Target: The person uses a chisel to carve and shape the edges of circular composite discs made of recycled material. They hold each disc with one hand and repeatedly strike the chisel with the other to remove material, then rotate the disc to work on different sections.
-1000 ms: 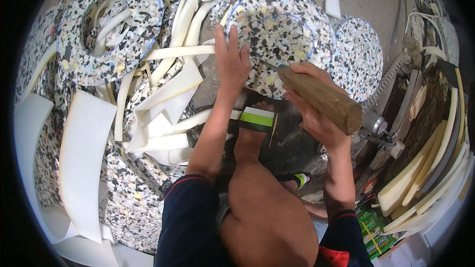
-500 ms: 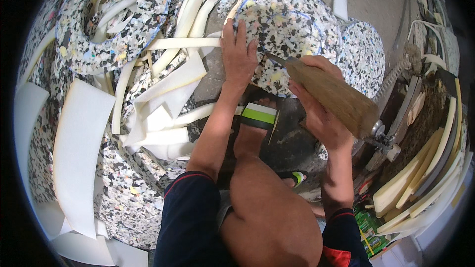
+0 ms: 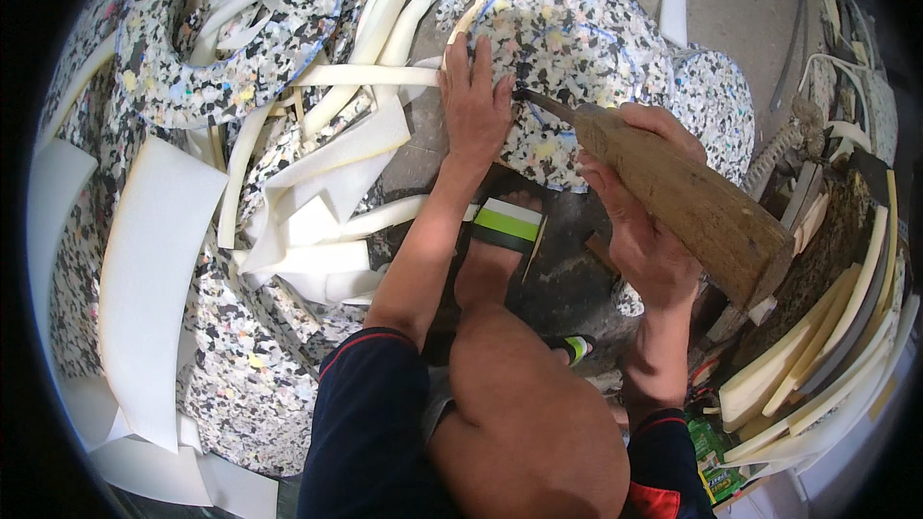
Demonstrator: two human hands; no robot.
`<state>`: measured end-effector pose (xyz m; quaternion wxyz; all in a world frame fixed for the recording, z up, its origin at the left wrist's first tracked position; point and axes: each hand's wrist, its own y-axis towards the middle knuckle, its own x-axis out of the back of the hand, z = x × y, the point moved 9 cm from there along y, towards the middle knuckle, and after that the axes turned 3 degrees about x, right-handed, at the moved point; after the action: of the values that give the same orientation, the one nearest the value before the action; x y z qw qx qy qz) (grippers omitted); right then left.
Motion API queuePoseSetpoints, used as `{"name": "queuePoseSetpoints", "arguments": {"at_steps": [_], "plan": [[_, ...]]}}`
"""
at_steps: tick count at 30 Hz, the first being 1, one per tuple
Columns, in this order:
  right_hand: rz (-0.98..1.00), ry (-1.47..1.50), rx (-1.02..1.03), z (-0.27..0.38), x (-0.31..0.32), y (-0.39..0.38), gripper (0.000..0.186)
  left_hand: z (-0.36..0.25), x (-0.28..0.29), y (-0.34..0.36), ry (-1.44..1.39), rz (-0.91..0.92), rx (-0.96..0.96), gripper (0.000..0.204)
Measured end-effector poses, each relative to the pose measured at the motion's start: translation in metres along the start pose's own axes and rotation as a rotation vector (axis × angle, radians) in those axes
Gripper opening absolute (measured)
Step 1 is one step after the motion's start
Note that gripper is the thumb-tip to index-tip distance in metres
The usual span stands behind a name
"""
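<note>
Left hand (image 3: pixel 476 106) flat and open, fingers spread, pressing down on the left part of a round speckled foam disc (image 3: pixel 586 48). Holding nothing, just lying on top of the foam. Right hand (image 3: pixel 639 202) wrapped tight around a big wooden handle (image 3: pixel 687 197), closed all the way. Thin dark blade (image 3: pixel 546 102) sticking out of the handle's front end, with the tip touching the disc right beside the left thumb. A faint blue ring drawn on the disc, and the blade tip sitting about on that line. Disc lying on the ground in front of the knees, at the top middle of the view, tilted a bit toward the person. Another speckled round piece (image 3: pixel 716 101) just to the right of it, partly tucked behind. Foot in a sandal with a green and white strap (image 3: pixel 508 224) just below the disc, between the two arms. A big speckled foam ring (image 3: pixel 226 24) with a hole in the middle up on the left, well apart from the hands. Lots of long white foam strips (image 3: pixel 336 149) and scraps piled between that ring and the left arm. A wide white foam sheet (image 3: pixel 154 269) lying far left. More pale foam slabs (image 3: pixel 817 365) stacked on the right side, near the right elbow.
</note>
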<state>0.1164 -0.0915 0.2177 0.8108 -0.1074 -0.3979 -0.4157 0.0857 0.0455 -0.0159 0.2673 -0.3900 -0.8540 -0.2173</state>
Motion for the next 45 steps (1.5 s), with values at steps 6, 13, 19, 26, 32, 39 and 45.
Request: {"name": "queuePoseSetpoints", "arguments": {"at_steps": [6,13,19,26,32,39,45], "plan": [[-0.091,0.097,0.059,-0.005,-0.01,0.014,0.036,0.0,-0.002,0.002,0.026,0.033,0.019,0.066],[-0.112,0.032,0.154,-0.001,-0.001,0.003,0.04,0.0,-0.001,0.0,0.003,0.009,0.0,0.066],[-0.125,0.272,-0.099,-0.027,-0.02,0.021,0.027,0.002,-0.003,0.001,0.016,0.036,0.014,0.066],[-0.22,0.333,0.09,-0.011,0.004,0.029,0.031,-0.001,-0.001,0.0,0.04,-0.001,0.01,0.062],[-0.142,0.098,0.016,-0.019,-0.014,0.037,0.032,0.0,-0.001,0.001,0.027,0.03,0.023,0.062],[-0.256,0.279,-0.004,-0.006,0.008,0.04,0.033,-0.001,-0.001,0.0,0.029,0.016,0.028,0.061],[-0.331,0.168,0.085,-0.021,-0.01,0.061,0.032,0.001,-0.004,0.001,0.007,0.063,0.013,0.063]]}}
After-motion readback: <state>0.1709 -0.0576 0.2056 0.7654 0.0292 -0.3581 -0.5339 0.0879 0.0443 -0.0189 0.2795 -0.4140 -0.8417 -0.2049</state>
